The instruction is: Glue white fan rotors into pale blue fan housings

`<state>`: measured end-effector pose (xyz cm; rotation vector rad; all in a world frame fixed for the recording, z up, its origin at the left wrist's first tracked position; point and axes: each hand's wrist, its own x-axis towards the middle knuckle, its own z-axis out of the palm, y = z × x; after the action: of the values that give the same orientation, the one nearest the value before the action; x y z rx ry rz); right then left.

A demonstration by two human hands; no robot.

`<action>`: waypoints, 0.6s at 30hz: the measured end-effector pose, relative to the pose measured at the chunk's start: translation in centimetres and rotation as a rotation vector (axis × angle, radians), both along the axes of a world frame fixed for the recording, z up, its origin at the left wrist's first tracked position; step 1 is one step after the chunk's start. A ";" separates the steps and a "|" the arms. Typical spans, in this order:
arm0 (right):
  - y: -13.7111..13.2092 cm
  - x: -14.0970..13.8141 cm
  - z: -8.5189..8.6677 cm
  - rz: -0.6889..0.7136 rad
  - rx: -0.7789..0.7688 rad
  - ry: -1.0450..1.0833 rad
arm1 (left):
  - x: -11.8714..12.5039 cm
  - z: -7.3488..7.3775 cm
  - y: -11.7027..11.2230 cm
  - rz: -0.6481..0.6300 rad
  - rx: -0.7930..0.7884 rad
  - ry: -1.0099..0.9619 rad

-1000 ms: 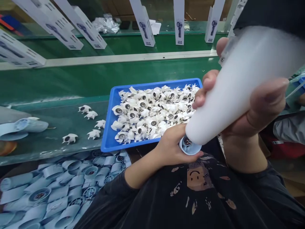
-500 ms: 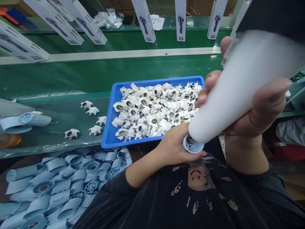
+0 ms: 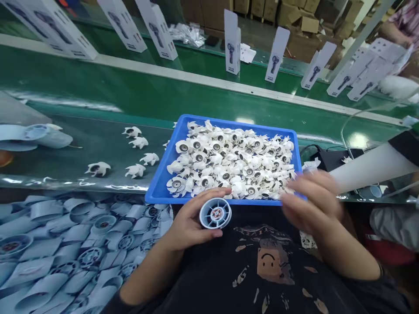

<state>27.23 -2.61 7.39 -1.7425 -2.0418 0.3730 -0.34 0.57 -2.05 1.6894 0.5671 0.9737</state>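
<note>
My left hand [image 3: 191, 220] is closed around a light blue fan housing [image 3: 215, 213], whose round open end faces up and shows spokes and a coppery centre. My right hand [image 3: 316, 203] is blurred by motion at the front right corner of the blue tray [image 3: 183, 200]. Its fingers are stretched out, and nothing shows in them. White fan blades [image 3: 225, 161] with dark round hubs fill the tray. To the right of that hand, a thick white tube [image 3: 373, 168] with a black upper part slants down; its lower end is partly behind the fingers.
Several loose fan blades [image 3: 135, 170] lie on the green bench left of the tray. Below them is a heap of light blue housings [image 3: 75, 248]. White printed boxes [image 3: 231, 48] stand along the far ledge. Another person's arm [image 3: 394, 32] shows at the top right.
My right hand has let go of the white tube, which now slants at the right. My left hand has moved left with the housing, away from the tube's tip. The view has shifted.
</note>
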 end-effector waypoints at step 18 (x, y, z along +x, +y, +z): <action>6.5 -4.7 -0.1 0.213 -0.267 -0.162 | 0.9 2.7 0.8 0.169 0.108 0.265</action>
<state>22.58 3.91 7.34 -1.7573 -2.3970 0.6136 0.61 1.41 0.65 1.9064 0.8561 0.9175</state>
